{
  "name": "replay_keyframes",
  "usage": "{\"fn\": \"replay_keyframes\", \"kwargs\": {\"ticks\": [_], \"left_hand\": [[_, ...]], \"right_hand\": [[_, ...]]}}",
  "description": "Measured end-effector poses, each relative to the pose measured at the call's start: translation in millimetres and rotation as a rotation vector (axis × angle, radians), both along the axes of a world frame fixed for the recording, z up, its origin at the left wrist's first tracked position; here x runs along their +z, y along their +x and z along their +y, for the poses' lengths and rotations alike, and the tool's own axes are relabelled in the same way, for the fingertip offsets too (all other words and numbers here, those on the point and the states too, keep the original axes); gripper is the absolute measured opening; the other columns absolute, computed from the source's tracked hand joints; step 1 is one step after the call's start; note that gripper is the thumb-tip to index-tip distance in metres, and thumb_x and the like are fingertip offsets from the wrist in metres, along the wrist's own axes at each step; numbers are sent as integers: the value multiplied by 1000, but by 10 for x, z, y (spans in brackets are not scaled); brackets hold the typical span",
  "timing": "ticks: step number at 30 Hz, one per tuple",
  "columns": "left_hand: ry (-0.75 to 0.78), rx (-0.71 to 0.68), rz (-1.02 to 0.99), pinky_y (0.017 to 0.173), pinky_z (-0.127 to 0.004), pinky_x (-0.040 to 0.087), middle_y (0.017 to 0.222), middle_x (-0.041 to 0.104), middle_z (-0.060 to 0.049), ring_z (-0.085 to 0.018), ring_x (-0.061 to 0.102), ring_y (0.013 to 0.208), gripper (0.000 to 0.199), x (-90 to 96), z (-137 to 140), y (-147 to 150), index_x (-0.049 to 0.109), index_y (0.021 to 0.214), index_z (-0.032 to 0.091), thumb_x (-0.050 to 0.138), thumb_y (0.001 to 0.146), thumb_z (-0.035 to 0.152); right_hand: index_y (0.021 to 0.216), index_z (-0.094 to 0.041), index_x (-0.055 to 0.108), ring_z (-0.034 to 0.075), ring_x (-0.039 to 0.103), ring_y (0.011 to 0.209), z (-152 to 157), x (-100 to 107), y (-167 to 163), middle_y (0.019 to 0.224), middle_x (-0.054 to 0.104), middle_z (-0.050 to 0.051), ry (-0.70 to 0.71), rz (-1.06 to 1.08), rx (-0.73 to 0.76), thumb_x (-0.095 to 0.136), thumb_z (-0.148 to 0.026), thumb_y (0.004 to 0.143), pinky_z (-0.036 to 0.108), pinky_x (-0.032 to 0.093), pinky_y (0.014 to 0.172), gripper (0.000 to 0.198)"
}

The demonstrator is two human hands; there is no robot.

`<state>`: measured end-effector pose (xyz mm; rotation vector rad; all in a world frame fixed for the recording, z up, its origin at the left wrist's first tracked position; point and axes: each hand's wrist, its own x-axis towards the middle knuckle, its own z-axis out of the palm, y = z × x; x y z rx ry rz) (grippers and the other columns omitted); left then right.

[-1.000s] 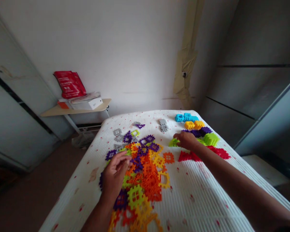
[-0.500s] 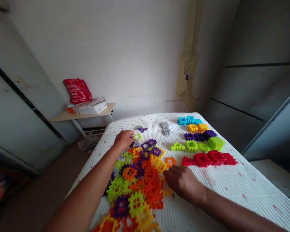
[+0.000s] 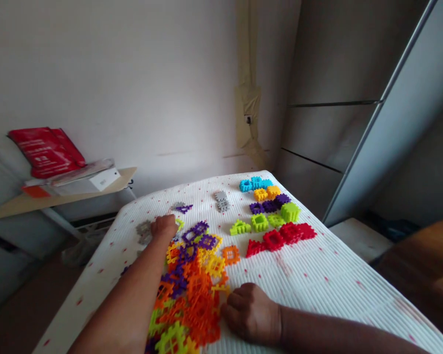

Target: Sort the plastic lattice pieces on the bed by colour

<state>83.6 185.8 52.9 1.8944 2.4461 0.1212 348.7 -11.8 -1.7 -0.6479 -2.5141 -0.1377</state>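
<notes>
My left hand is closed at the far left of a heap of plastic interlocking pieces. Its fingertips are hidden, so what they hold, if anything, cannot be made out. Grey pieces lie just left of it, and a lime piece shows at its right. Beyond it sits a purple triangular piece. My right hand rests curled on the cover at the heap's right edge, by the orange pieces. Its fingertips are hidden too.
On the right, pieces stand grouped by colour: blue, yellow, purple, lime and red. A grey stack stands farther back. A side table holds a box and red bags.
The view has turned right. My right hand has drawn back toward me along the heap's edge. Grey pieces now show on the cover left of my left hand.
</notes>
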Motion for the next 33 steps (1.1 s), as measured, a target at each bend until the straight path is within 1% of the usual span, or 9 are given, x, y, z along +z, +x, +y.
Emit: {"fn": "replay_keyframes", "kwargs": {"ticks": [3, 7, 12, 16, 18, 22, 25, 28, 33], "left_hand": [[26, 17, -61, 76, -43, 43, 94, 68, -17, -35, 59, 95, 22, 73, -48, -9, 68, 79, 18, 56, 61, 19], [126, 5, -237, 73, -42, 43, 81, 68, -14, -35, 60, 88, 14, 233, -186, -16, 65, 68, 17, 56, 58, 20], [243, -52, -632, 61, -27, 44, 69, 64, -3, -19, 60, 68, 24, 376, -593, 24, 59, 73, 17, 58, 59, 37], [241, -70, -916, 46, -22, 38, 51, 54, 3, -11, 50, 46, 38, 359, -1072, 69, 56, 71, 16, 61, 57, 51], [227, -67, -1097, 44, -21, 38, 50, 53, 4, -9, 48, 43, 36, 315, -1302, 93, 54, 69, 16, 64, 57, 49], [134, -11, -1532, 48, -20, 43, 56, 59, 2, -10, 55, 50, 30, 222, -1665, 172, 55, 72, 15, 72, 57, 34], [120, 48, -1637, 52, -22, 46, 59, 60, 2, -12, 60, 55, 27, 185, -1841, 272, 56, 70, 15, 73, 58, 33], [159, 66, -1656, 54, -24, 48, 62, 63, 0, -14, 62, 57, 25, 160, -1939, 375, 59, 68, 15, 72, 60, 35], [221, 16, -1563, 59, -28, 51, 71, 67, -4, -17, 63, 65, 29, 95, -1999, 458, 67, 78, 14, 66, 67, 40]], "right_hand": [[71, -19, 46, 10, 45, 48, 2, -21, -10, 61, 53, -3, 18, 11, -16, 47, -20, 82, 29, 23, 43, 12], [70, -19, 46, 10, 44, 48, 5, -21, -8, 60, 53, -3, 15, 5, -24, 46, -20, 82, 29, 23, 43, 12], [69, -18, 47, 10, 43, 48, -8, 32, -3, 60, 53, -2, -27, 30, -14, 43, -18, 84, 28, 23, 44, 16], [69, -18, 49, 10, 43, 49, 9, 73, 16, 59, 53, -1, -113, 71, -41, 39, -16, 87, 27, 26, 48, 20], [69, -18, 50, 10, 45, 50, 41, 91, 31, 59, 53, 0, -142, 94, -67, 38, -17, 88, 26, 28, 49, 23], [79, -17, 55, 11, 51, 57, 130, 169, 51, 65, 56, 2, -198, 166, -88, 38, -19, 90, 23, 34, 53, 20], [88, -17, 55, 12, 56, 64, 185, 296, 8, 73, 60, 4, -251, 279, -91, 40, -21, 90, 22, 40, 57, 16], [97, -17, 54, 14, 59, 73, 218, 451, -110, 85, 62, 7, -293, 399, -94, 46, -24, 88, 24, 46, 63, 14], [111, -17, 51, 23, 55, 98, 259, 606, -396, 107, 58, 12, -260, 397, -132, 58, -36, 80, 35, 48, 81, 38]]}}
